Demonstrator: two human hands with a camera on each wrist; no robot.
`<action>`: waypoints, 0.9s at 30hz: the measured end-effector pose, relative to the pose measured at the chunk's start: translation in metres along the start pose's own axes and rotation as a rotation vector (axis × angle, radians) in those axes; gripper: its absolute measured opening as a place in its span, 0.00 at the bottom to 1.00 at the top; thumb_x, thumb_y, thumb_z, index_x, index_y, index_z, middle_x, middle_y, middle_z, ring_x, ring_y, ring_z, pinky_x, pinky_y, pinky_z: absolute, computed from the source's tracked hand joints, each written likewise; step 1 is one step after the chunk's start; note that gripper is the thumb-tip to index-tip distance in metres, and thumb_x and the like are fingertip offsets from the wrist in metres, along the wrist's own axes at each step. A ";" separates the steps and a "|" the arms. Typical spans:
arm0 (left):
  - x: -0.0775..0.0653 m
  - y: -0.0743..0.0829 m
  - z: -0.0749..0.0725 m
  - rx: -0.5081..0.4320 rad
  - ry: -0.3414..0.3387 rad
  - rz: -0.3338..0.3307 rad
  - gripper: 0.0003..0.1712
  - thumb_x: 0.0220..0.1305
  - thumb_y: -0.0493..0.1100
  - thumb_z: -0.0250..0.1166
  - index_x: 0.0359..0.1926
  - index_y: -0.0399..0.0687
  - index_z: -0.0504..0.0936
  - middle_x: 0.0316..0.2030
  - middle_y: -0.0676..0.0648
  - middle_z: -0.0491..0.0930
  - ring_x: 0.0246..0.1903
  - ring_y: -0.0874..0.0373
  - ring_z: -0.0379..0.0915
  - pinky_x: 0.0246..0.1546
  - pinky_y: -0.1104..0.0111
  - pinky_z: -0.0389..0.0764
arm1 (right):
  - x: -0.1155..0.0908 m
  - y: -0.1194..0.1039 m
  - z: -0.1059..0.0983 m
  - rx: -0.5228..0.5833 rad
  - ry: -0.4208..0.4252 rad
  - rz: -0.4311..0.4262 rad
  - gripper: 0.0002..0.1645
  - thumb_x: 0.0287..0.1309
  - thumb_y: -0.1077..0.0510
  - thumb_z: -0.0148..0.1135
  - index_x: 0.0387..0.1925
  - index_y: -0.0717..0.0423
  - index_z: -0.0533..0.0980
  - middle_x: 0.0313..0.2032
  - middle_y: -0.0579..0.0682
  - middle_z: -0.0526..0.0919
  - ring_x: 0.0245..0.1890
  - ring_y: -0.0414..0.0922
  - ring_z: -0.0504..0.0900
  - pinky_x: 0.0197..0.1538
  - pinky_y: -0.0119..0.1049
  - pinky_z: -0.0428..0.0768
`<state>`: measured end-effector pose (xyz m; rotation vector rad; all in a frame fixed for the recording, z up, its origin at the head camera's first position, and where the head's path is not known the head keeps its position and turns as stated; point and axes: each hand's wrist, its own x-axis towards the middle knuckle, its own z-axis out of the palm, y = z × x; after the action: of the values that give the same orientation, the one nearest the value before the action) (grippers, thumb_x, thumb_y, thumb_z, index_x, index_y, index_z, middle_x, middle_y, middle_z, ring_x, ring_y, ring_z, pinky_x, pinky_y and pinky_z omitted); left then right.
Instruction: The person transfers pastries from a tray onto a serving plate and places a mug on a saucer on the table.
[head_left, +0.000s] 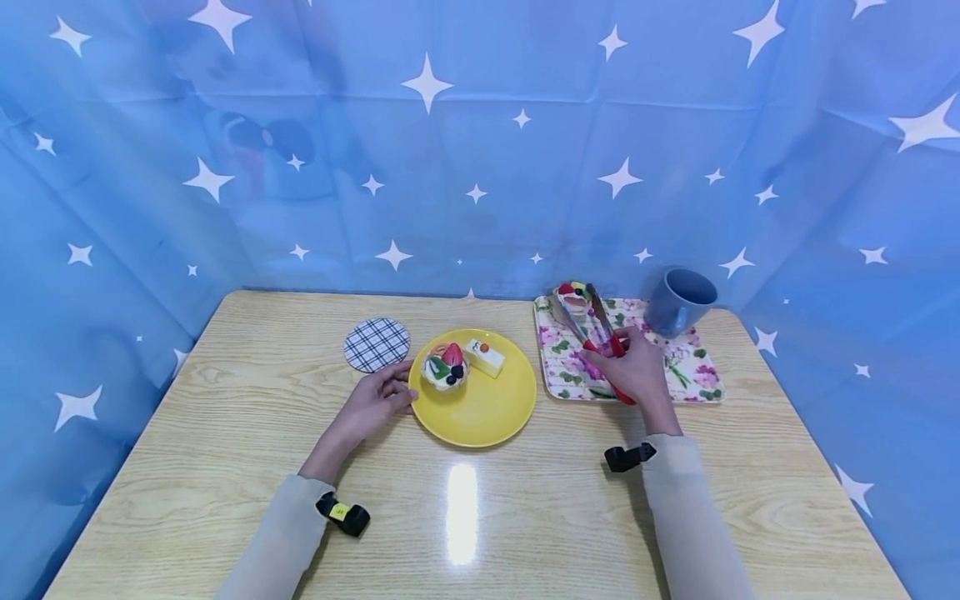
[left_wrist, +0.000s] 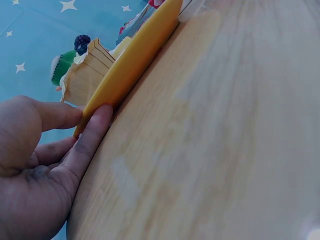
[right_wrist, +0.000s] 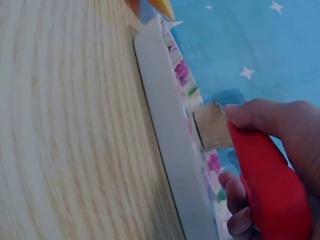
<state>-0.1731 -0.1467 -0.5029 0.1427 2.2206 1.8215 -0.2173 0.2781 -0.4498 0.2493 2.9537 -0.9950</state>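
My left hand [head_left: 375, 397] pinches the left rim of a yellow plate [head_left: 487, 417], thumb and fingers at its edge in the left wrist view. A fruit tart [head_left: 446, 367] with strawberry and dark berries sits on the plate beside a small white-and-yellow cake piece [head_left: 485, 357]. My right hand [head_left: 636, 367] grips red-handled tongs [right_wrist: 267, 185] over a floral tray [head_left: 558, 385]. The tongs' tips lie on either side of a second fruit tart [head_left: 573, 297] at the tray's far left corner. Whether the tips touch this tart I cannot tell.
A blue-grey mug [head_left: 681, 302] stands at the tray's far right. Left of the plate lies a round checked coaster [head_left: 377, 344], close to my left fingers. A blue star-printed curtain [head_left: 480, 150] hangs behind the wooden table [head_left: 555, 517].
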 end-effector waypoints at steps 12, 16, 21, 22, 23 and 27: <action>-0.001 0.002 0.000 -0.004 -0.001 0.003 0.34 0.72 0.35 0.62 0.76 0.42 0.65 0.59 0.37 0.74 0.47 0.56 0.77 0.44 0.70 0.89 | 0.001 0.003 0.004 -0.018 -0.001 -0.014 0.48 0.58 0.33 0.69 0.66 0.63 0.69 0.51 0.65 0.80 0.46 0.58 0.81 0.43 0.47 0.86; -0.001 0.002 0.001 -0.005 -0.004 0.002 0.34 0.72 0.35 0.62 0.76 0.42 0.65 0.59 0.36 0.74 0.48 0.54 0.77 0.44 0.70 0.89 | 0.002 0.004 0.005 -0.011 0.004 -0.035 0.47 0.59 0.34 0.69 0.65 0.63 0.70 0.50 0.65 0.81 0.45 0.58 0.83 0.42 0.47 0.87; -0.001 0.002 0.001 -0.006 -0.008 0.002 0.34 0.72 0.35 0.62 0.76 0.42 0.64 0.59 0.36 0.73 0.47 0.55 0.77 0.44 0.70 0.89 | 0.001 0.005 0.005 -0.007 0.011 -0.054 0.45 0.60 0.34 0.69 0.63 0.64 0.71 0.50 0.66 0.82 0.45 0.58 0.83 0.42 0.48 0.87; -0.001 0.002 0.001 -0.005 -0.007 0.003 0.34 0.72 0.35 0.62 0.76 0.42 0.64 0.59 0.36 0.74 0.47 0.55 0.77 0.44 0.70 0.89 | 0.001 0.005 0.005 -0.006 0.012 -0.056 0.45 0.60 0.34 0.68 0.63 0.64 0.72 0.50 0.66 0.82 0.45 0.58 0.83 0.42 0.48 0.87; -0.001 0.002 0.001 -0.004 -0.008 0.003 0.34 0.72 0.35 0.62 0.76 0.43 0.65 0.59 0.37 0.74 0.47 0.55 0.77 0.44 0.70 0.89 | 0.000 0.005 0.005 -0.003 0.013 -0.058 0.44 0.60 0.34 0.68 0.63 0.64 0.72 0.50 0.66 0.82 0.45 0.58 0.83 0.43 0.49 0.86; -0.001 0.003 0.000 0.008 -0.001 -0.003 0.34 0.72 0.35 0.62 0.76 0.43 0.65 0.58 0.37 0.74 0.47 0.56 0.77 0.44 0.71 0.88 | 0.000 0.004 0.006 0.003 0.014 -0.071 0.43 0.61 0.34 0.68 0.61 0.64 0.73 0.50 0.66 0.82 0.45 0.58 0.82 0.42 0.48 0.85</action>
<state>-0.1724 -0.1467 -0.5002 0.1420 2.2269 1.8103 -0.2173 0.2778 -0.4569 0.1526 2.9940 -1.0089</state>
